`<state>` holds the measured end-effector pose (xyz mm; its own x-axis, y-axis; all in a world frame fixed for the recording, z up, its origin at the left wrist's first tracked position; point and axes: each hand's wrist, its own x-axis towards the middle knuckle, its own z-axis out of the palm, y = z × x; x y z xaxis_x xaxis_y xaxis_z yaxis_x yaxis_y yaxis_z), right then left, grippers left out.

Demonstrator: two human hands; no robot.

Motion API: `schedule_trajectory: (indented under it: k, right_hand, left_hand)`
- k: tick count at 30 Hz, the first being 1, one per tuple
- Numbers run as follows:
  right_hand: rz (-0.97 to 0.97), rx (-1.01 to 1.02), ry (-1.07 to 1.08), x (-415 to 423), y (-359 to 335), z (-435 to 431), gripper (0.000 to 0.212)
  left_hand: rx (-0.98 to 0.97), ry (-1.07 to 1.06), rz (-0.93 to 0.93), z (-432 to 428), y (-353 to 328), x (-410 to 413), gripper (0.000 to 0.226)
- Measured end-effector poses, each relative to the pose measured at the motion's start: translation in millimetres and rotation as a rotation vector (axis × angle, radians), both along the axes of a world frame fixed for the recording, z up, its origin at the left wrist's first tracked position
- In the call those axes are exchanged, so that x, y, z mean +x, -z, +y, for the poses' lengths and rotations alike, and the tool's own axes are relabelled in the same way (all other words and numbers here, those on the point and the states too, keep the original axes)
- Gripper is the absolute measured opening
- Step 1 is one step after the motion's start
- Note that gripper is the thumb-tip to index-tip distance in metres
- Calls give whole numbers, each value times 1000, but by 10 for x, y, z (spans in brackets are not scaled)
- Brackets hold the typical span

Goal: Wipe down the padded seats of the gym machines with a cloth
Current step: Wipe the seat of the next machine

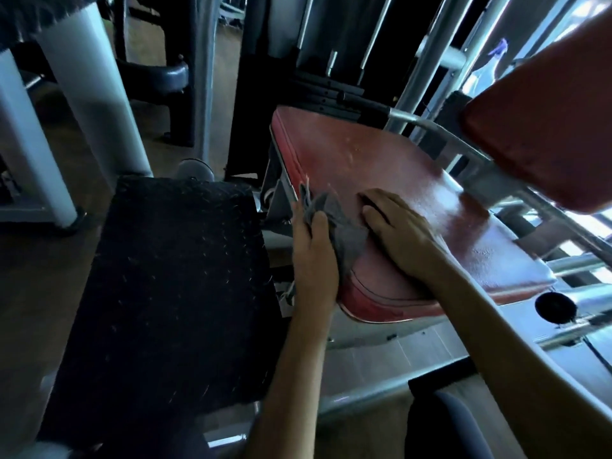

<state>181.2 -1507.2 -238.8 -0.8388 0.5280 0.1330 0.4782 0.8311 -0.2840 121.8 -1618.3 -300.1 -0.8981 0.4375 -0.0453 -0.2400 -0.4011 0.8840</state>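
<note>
Wiping the red padded seat (381,160); left hand (314,256) grips grey cloth (344,233), right hand (397,233) pressed flat; next, probably sweep the far side

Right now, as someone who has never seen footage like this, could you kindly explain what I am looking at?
This is one picture from a camera worn on a person's head, looking down at their two bare hands; no robot is involved. In front is a gym machine's red padded seat. The left hand grips a grey cloth at the seat's left edge. The right hand lies flat on the seat beside the cloth. A second red pad shows upper right, a black textured plate lower left.
</note>
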Motion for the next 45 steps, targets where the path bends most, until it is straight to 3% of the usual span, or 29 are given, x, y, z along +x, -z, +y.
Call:
schedule_trajectory:
  k: [2,4,7,13,16,19,29,36,38,40,43,45]
  right_hand:
    - [-4,1,4,6,-18,-21,45]
    - [-8,-4,-3,13,-18,-31,45]
    - [-13,3,9,0,-3,-15,44]
    - [0,-5,13,15,5,-14,46]
    - [5,-13,4,12,0,-16,46]
    - [1,-4,4,8,22,9,46]
    - [-1,-20,23,29,-46,-74,47]
    - [42,-51,26,54,-61,-82,45]
    - [122,-107,53,72,-63,-63,42]
    - [244,-179,76,100,-63,-39,39]
    - [454,-312,103,155,-78,13,33]
    - [580,-426,117,204,-100,51,32]
  left_hand:
    - [-14,13,-11,55,-24,-157,63]
    - [-18,-3,-21,-15,-17,99,53]
    - [68,-17,22,-228,18,571,55]
    - [61,41,-30,1,-92,-94,44]
    - [-9,17,-54,-65,-40,241,49]
    - [71,-46,-23,-216,-33,581,49]
    - [-189,13,20,449,-192,-1116,45]
    - [-127,82,42,59,31,-188,65]
    - [-191,42,136,-11,14,-16,68]
    - [-342,11,350,-30,-75,27,60]
    - [-827,49,800,-8,-263,69,54]
    - [-1151,92,1074,28,-372,103,69]
